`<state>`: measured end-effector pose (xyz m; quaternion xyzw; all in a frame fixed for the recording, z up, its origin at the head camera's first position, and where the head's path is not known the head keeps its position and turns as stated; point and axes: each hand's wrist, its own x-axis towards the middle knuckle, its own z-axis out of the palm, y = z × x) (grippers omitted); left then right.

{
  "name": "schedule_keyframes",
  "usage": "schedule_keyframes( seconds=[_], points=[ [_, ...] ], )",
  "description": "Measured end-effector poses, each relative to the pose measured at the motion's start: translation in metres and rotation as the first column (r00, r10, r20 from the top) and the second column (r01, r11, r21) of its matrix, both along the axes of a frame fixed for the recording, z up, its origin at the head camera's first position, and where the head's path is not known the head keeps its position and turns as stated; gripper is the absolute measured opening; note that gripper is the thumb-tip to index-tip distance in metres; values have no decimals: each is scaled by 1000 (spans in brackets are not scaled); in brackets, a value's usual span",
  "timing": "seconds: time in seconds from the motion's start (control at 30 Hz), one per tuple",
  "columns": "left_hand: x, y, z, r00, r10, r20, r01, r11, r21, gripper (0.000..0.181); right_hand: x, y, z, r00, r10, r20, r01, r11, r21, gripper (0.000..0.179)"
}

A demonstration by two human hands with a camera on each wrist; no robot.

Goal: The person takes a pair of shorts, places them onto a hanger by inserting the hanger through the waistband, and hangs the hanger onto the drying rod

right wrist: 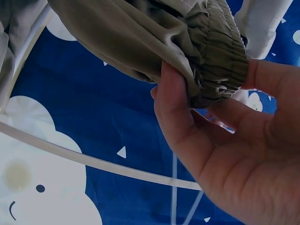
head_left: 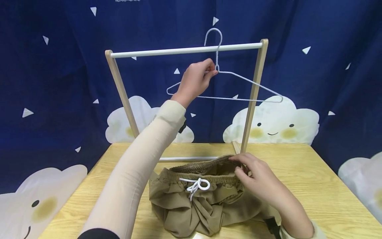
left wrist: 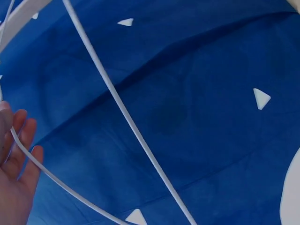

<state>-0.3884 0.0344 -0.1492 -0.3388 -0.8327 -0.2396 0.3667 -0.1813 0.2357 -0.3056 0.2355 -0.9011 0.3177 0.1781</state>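
My left hand (head_left: 195, 79) pinches a white wire hanger (head_left: 227, 98) just beside the base of its hook. The hook (head_left: 213, 29) arches above the rack's top rail and overlaps it in the head view. In the left wrist view, part of the left hand (left wrist: 18, 183) shows with the hanger wire (left wrist: 112, 89) crossing the frame. Brown drawstring pants (head_left: 206, 212) lie bunched on the table, waistband upward, a white drawstring (head_left: 197, 186) tied in front. My right hand (head_left: 262, 179) grips the waistband's right side; the gathered elastic (right wrist: 220, 56) sits between thumb and fingers in the right wrist view.
A small clothes rack with a white top rail (head_left: 158, 52) and wooden side posts (head_left: 253, 96) stands on the wooden table (head_left: 310, 186), behind the pants. A low white bar (head_left: 191, 158) runs near its base. Behind it hangs a dark blue curtain (head_left: 59, 83) with clouds and triangles.
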Motion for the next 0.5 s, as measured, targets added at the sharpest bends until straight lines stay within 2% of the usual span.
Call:
schedule_keyframes(
  seconds=[0.17, 0.27, 0.37, 0.43, 0.5],
  points=[
    [7, -2, 9, 995, -98, -16, 99, 993, 59, 16, -3, 0, 1, 999, -9, 34, 9, 1000, -1, 26],
    [17, -8, 4, 983, -181, -11, 181, 980, 87, 11, -5, 2, 0, 999, -11, 49, 10, 1000, 1, 16],
    [34, -19, -11, 968, -250, -34, 252, 959, 130, 9, -9, 5, -1, 999, 15, 44, -15, 1000, 14, 11],
    [48, -30, -30, 963, -261, -61, 268, 950, 163, 9, -11, 7, -2, 998, 52, 27, -52, 999, 13, 13],
    [64, -43, -52, 967, -240, -82, 252, 948, 193, 8, -12, 8, -3, 996, 88, 12, -88, 996, 5, 13]
  ],
)
